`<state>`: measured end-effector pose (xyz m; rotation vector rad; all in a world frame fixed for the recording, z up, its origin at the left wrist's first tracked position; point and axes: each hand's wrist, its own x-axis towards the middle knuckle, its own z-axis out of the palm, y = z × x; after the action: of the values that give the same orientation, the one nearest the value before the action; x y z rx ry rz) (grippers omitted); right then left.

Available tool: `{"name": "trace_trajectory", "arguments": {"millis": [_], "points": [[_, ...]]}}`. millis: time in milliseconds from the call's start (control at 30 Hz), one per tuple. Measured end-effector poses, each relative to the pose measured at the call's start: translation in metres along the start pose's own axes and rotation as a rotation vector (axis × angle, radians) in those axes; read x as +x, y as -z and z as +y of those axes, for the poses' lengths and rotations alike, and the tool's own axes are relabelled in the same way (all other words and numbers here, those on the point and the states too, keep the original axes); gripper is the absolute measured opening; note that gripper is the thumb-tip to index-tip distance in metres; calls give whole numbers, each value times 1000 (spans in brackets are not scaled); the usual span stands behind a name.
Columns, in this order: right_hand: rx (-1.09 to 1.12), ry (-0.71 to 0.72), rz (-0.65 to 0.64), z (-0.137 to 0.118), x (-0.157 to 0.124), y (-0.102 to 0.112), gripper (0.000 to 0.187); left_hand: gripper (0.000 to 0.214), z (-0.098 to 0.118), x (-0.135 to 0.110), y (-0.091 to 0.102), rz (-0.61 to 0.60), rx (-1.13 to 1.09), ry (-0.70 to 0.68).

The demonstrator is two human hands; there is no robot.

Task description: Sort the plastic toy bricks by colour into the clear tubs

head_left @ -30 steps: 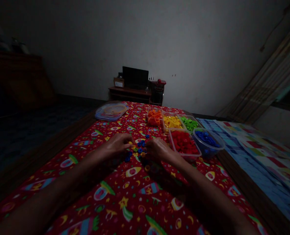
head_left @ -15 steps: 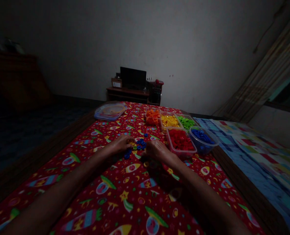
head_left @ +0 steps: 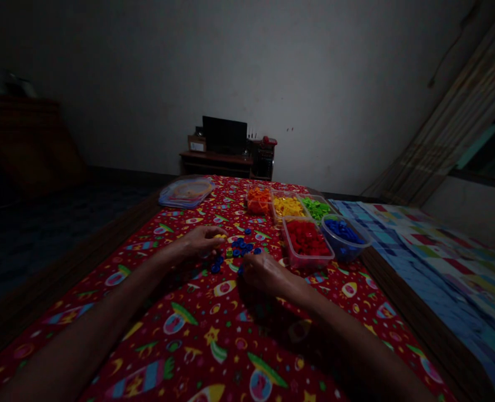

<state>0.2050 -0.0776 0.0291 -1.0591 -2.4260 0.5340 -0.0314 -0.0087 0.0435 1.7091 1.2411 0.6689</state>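
Observation:
My left hand is closed in a pinch on a small yellow toy piece, just above the patterned red cloth. My right hand is also closed, fingers pointing down, with a small blue piece at its fingertips. Between the two hands lies a loose cluster of small round blue pieces, which look like toy wheels. A little yellow-green block sits at the cluster's near left side. More round blue pieces lie under my left hand, and a single one lies farther back.
Right of my hands stand clear tubs: one of red pieces, a round one of blue, then yellow, green and orange behind. Stacked lids lie at the far left of the cloth.
My right hand has moved down toward me, away from the blue cluster, uncovering more blue pieces. My left hand has drawn slightly left with the yellow piece.

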Motion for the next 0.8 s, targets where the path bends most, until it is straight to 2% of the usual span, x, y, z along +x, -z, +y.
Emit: {"name": "trace_trajectory", "arguments": {"millis": [133, 200, 300, 400, 467, 533, 667, 800], "points": [[551, -372, 25, 9, 22, 9, 9, 57, 4, 0, -4, 25, -10, -37], [884, -503, 73, 10, 26, 8, 9, 57, 9, 0, -11, 28, -19, -52], [1286, -570, 176, 7, 28, 2, 3, 46, 19, 0, -27, 107, 101, -200], [1557, -581, 252, 4, 32, -7, 16, 29, 23, -3, -48, 191, 332, -482], [1681, -585, 246, 2, 35, -13, 25, 24, 22, -6, -61, 181, 427, -631], [1768, -591, 224, 2, 38, -20, 34, 22, 21, -8, -72, 144, 475, -699], [1882, -600, 270, 3, 41, -24, 40, 20, 22, -10, -79, 110, 488, -719], [1833, -579, 327, 6, 40, -21, 26, 30, 29, -10, -70, 269, 429, -675]]}}
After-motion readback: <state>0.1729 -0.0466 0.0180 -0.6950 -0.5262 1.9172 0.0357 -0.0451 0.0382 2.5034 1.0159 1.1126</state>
